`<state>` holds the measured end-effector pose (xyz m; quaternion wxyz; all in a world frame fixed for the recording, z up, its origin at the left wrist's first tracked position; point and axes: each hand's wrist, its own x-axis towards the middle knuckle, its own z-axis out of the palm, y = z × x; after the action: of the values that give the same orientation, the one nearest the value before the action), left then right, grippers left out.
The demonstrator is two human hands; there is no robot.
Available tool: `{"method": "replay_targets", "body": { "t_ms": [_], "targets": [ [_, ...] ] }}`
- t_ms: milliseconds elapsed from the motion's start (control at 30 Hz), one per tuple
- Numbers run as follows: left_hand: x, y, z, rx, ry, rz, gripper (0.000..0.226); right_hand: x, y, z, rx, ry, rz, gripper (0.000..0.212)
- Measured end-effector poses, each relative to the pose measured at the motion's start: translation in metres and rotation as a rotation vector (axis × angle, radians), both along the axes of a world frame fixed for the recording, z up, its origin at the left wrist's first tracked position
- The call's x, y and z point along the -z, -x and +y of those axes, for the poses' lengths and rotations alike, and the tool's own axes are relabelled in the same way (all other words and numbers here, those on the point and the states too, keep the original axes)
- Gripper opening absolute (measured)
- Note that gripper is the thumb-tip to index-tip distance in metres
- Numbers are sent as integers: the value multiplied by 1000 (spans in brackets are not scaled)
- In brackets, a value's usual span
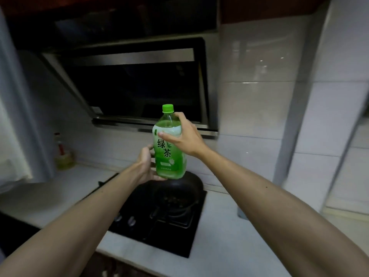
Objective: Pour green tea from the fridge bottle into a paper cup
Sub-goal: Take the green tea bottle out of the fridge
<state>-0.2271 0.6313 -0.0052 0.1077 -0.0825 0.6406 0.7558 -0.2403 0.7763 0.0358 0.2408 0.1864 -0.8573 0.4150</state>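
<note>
A green tea bottle (169,154) with a green label and a green cap (167,108) is held upright in the air above the stove. The cap is on. My left hand (146,166) cups the bottle's bottom and lower left side. My right hand (184,136) grips its shoulder and upper right side, thumb across the front. No paper cup is in view.
Below the bottle a dark wok (177,193) sits on a black gas stove (159,222) set into a white counter (229,236). A range hood (139,86) hangs behind. An oil bottle (62,156) stands at the back left. White tiled walls enclose the right side.
</note>
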Motion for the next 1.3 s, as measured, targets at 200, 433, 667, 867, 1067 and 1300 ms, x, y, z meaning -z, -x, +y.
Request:
{"method": "replay_targets", "body": {
  "t_ms": [200, 433, 667, 867, 1067, 1300],
  "targets": [
    [6, -12, 96, 154, -55, -27, 47, 2, -38, 92, 150, -41, -23, 83],
    [10, -23, 177, 312, -46, -40, 48, 4, -71, 171, 301, -30, -17, 75],
    [19, -21, 224, 433, -19, -74, 47, 14, -84, 214, 414, -27, -42, 81],
    [24, -21, 240, 481, 14, -102, 44, 30, -85, 231, 462, 13, -54, 79],
    [45, -25, 251, 522, -21, -141, 44, 57, -84, 235, 509, 41, -88, 82],
    [86, -26, 260, 596, 9, -224, 43, 108, -89, 245, 520, 90, -157, 69]
  ]
}}
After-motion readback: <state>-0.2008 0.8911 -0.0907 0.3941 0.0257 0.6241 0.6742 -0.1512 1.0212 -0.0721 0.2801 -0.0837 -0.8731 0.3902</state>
